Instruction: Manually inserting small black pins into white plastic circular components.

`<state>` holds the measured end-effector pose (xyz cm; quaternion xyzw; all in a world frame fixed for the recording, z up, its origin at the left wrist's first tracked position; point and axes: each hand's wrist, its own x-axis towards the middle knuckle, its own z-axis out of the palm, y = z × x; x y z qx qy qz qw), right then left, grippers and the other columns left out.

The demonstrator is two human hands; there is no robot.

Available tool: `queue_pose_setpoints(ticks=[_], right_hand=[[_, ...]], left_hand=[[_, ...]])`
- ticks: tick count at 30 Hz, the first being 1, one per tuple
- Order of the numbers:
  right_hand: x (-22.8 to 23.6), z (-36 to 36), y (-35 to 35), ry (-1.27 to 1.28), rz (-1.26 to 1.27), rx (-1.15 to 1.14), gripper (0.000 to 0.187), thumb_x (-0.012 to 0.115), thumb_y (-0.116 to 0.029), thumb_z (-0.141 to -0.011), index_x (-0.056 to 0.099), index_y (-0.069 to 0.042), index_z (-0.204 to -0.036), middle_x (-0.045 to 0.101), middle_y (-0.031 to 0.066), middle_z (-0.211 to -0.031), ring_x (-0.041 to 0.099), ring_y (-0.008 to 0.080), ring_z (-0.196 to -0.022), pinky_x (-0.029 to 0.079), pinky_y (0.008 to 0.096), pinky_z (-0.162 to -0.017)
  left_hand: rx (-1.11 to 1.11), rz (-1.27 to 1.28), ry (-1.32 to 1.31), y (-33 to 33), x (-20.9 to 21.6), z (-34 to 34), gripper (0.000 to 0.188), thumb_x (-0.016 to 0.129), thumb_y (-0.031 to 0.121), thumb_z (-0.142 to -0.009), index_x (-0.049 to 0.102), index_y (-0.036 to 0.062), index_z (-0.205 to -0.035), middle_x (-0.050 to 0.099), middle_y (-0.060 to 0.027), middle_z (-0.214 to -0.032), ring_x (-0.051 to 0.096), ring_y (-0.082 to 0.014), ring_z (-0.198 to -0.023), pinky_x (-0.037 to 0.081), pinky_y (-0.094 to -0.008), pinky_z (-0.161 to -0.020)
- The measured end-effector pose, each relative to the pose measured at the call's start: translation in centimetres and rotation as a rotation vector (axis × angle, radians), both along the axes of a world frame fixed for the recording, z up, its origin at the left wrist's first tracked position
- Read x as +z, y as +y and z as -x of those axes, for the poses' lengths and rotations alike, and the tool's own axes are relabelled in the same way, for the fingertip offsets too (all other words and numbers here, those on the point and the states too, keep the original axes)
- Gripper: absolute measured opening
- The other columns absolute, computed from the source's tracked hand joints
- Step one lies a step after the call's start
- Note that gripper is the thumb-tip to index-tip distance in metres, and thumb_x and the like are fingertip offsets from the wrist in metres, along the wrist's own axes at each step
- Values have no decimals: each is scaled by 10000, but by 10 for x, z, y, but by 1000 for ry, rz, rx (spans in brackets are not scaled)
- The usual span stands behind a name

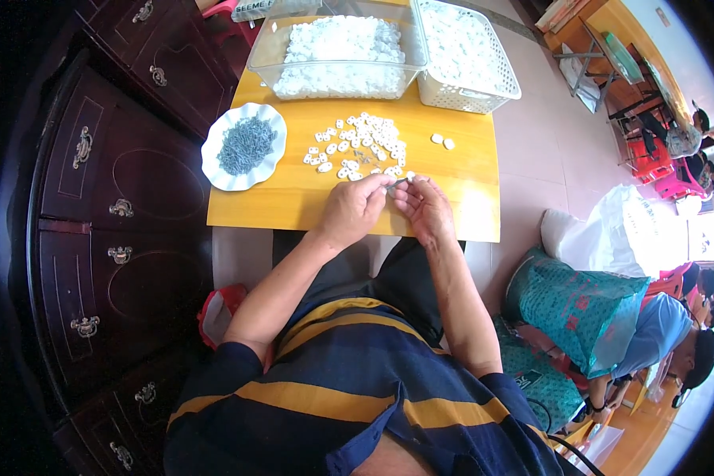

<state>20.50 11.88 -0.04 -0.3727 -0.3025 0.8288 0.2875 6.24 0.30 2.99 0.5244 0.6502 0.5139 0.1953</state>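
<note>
Head view: assembly at yellow table [293,198] edge.
Left hand [355,208]: pinching small metal screw [397,184].
Right hand [427,208]: gripping white plastic piece [411,176].
Advice: keep screw square to piece; work over table.

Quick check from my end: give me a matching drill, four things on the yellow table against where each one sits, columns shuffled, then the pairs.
Things:
1. white scalloped plate of small dark metal pieces
2. clear plastic tub of white parts
3. white lattice basket
4. loose pile of white parts

Places:
A. far right corner of the table
B. middle of the table, just beyond both hands
C. left side of the table
D. far edge, left of the basket

Pairs: 1-C, 2-D, 3-A, 4-B
</note>
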Motion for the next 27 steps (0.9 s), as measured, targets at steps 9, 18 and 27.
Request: queue_pose_setpoints(ticks=[9, 18, 27], right_hand=[[-4, 0, 1, 38, 27, -40, 118, 569, -163, -1066, 612, -54, -1067, 716, 97, -943, 722, 182, -803, 632, 306, -728], [-1, 3, 1, 27, 27, -49, 124, 572, -173, -1064, 601, -56, -1092, 719, 114, -975, 727, 194, -846, 634, 323, -770], [0, 3, 4, 45, 51, -19, 186, 594, -232, -1048, 605, -65, -1129, 726, 116, -1009, 725, 212, -893, 624, 355, -828]], left_hand=[[-13, -2, 82, 5, 3, -5, 217, 566, 95, -962, 726, 40, -1099, 730, -216, -889, 725, -396, -812, 574, -469, -710], [32, -68, 45, 2, 7, 5, 214, 587, 23, -972, 728, 0, -1131, 757, -180, -890, 711, -205, -706, 545, -334, -666], [182, 13, 67, -17, 6, 53, 228, 588, 30, -981, 718, 22, -1168, 740, -168, -852, 697, -206, -695, 536, -339, -650]])
